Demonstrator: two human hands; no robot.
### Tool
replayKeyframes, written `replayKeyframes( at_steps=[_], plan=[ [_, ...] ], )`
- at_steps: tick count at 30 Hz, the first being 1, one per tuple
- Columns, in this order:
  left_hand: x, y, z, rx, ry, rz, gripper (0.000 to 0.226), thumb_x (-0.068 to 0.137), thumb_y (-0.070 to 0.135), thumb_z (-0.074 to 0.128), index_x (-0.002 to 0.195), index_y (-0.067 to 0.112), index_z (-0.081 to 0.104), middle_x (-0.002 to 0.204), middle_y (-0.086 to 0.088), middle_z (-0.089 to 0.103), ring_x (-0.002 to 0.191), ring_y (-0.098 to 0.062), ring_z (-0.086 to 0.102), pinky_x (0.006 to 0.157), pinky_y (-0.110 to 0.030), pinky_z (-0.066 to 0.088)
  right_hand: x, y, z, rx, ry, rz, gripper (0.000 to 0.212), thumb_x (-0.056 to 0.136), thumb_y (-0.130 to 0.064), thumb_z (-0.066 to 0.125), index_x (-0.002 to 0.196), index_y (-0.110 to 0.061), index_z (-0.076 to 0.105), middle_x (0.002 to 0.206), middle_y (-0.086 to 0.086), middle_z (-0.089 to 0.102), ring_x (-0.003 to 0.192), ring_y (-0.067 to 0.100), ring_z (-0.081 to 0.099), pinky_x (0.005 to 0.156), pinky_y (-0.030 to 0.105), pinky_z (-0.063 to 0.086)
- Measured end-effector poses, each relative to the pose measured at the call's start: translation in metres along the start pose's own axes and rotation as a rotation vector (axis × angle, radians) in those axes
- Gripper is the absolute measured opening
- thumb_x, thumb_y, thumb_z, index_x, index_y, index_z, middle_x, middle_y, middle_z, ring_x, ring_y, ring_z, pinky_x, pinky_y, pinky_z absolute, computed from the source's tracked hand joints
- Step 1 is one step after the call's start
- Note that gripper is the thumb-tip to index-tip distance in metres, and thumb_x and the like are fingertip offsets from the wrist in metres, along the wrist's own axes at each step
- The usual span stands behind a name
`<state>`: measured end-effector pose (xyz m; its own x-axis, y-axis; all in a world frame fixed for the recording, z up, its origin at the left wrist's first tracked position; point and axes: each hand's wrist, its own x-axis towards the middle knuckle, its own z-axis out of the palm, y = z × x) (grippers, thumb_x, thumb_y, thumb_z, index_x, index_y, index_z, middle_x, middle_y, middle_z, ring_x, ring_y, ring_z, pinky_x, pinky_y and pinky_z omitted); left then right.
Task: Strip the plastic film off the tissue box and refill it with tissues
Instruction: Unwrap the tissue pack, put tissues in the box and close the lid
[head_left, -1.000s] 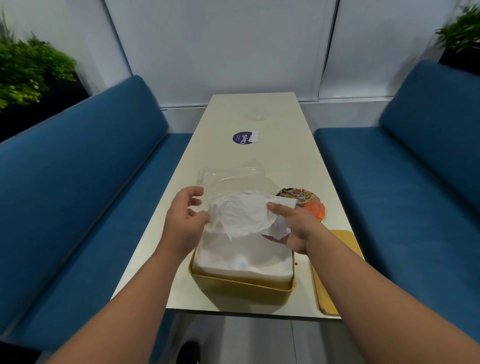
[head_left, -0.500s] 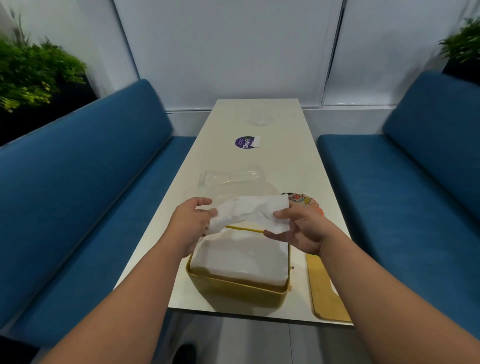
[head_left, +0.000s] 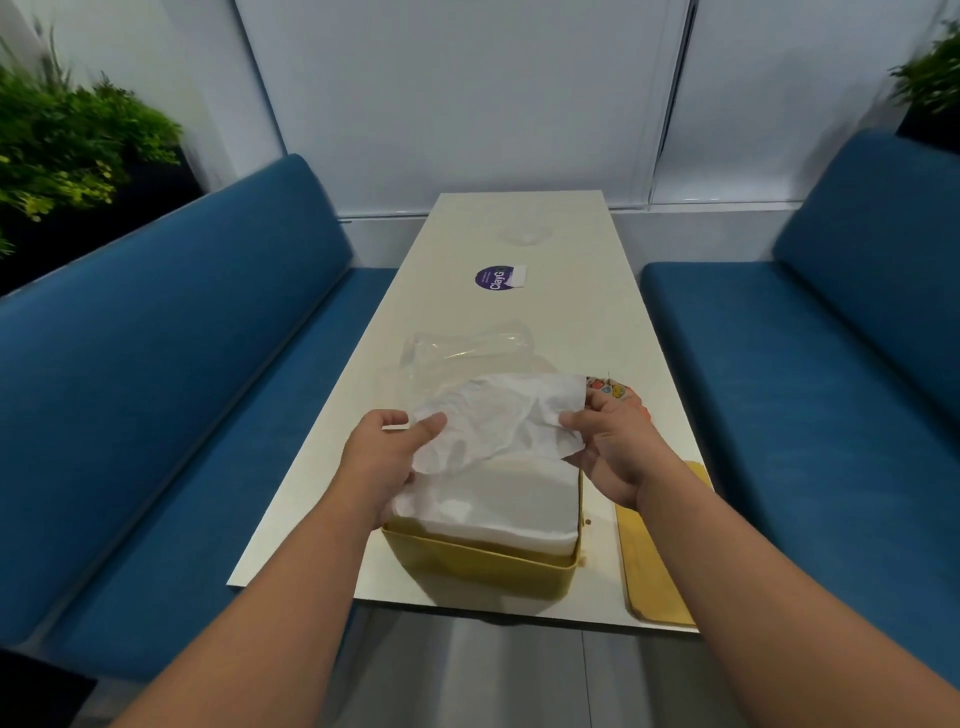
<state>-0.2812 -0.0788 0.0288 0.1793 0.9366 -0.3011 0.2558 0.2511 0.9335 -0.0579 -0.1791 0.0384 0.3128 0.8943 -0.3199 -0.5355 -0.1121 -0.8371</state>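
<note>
Your left hand (head_left: 387, 457) and right hand (head_left: 610, 447) each pinch a side of one crumpled tissue (head_left: 498, 423), held just above the tissue stack (head_left: 498, 506) in the yellow box (head_left: 483, 564) at the worktop's (head_left: 571, 322) near edge. Clear film (head_left: 467, 348) lies beyond, already off. Pull apart too hard and it likely tears; drop it loose and the lid (head_left: 657, 545) may jam.

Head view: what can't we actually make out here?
- Colourful wrapper: mostly hidden behind the right hand.
- Tissue stack depth: hidden by the yellow box walls.
- Purple sticker print: too small.
- Left hand fingertips: hidden under the loose tissue.
- Plants: blurred.
</note>
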Motion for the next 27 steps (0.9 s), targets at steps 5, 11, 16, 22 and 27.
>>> replayKeyframes(
  at_steps=[5, 11, 16, 22, 27],
  plan=[
    [0.015, 0.001, 0.009, -0.133, 0.05, -0.023, 0.033, 0.077, 0.046, 0.074, 0.1, 0.029, 0.056, 0.107, -0.003, 0.058, 0.072, -0.024, 0.064, 0.072, -0.04, 0.059, 0.002, 0.0, 0.007, 0.073, 0.045, -0.016, 0.03, 0.092, 0.009, 0.05, 0.114, -0.008, 0.062, 0.106, 0.011, 0.072, 0.094, 0.029, 0.07, 0.066, 0.037, 0.059],
    [0.031, 0.007, 0.0, -0.253, -0.029, 0.011, 0.019, 0.081, 0.029, 0.074, 0.093, 0.026, 0.06, 0.107, -0.01, 0.064, 0.089, -0.033, 0.065, 0.06, -0.036, 0.057, 0.003, 0.004, 0.022, 0.08, 0.079, -0.038, 0.031, 0.093, 0.007, 0.05, 0.118, -0.009, 0.061, 0.113, 0.012, 0.07, 0.092, 0.025, 0.071, 0.068, 0.034, 0.059],
    [0.036, 0.011, -0.003, -0.27, -0.075, -0.034, 0.021, 0.077, 0.03, 0.078, 0.093, 0.019, 0.07, 0.107, -0.004, 0.067, 0.097, -0.03, 0.062, 0.069, -0.038, 0.059, 0.001, 0.007, 0.028, 0.116, 0.095, -0.067, 0.027, 0.094, 0.006, 0.049, 0.109, -0.013, 0.062, 0.097, 0.007, 0.075, 0.085, 0.024, 0.073, 0.063, 0.032, 0.058],
    [0.035, 0.02, -0.001, -0.369, -0.146, -0.226, 0.026, 0.074, 0.021, 0.082, 0.095, 0.009, 0.071, 0.103, -0.01, 0.065, 0.081, -0.027, 0.057, 0.052, -0.027, 0.048, -0.003, 0.012, 0.028, 0.069, 0.081, -0.075, 0.027, 0.095, 0.003, 0.05, 0.111, -0.015, 0.062, 0.097, 0.005, 0.075, 0.087, 0.024, 0.072, 0.066, 0.035, 0.059],
    [0.035, 0.019, -0.01, -0.459, -0.172, -0.192, 0.013, 0.088, 0.017, 0.064, 0.097, 0.009, 0.07, 0.091, -0.008, 0.074, 0.077, -0.026, 0.07, 0.054, -0.033, 0.055, -0.007, 0.018, 0.019, -0.026, 0.111, -0.107, 0.025, 0.093, -0.001, 0.056, 0.115, -0.012, 0.06, 0.107, 0.009, 0.073, 0.097, 0.025, 0.07, 0.075, 0.034, 0.059]
  ],
)
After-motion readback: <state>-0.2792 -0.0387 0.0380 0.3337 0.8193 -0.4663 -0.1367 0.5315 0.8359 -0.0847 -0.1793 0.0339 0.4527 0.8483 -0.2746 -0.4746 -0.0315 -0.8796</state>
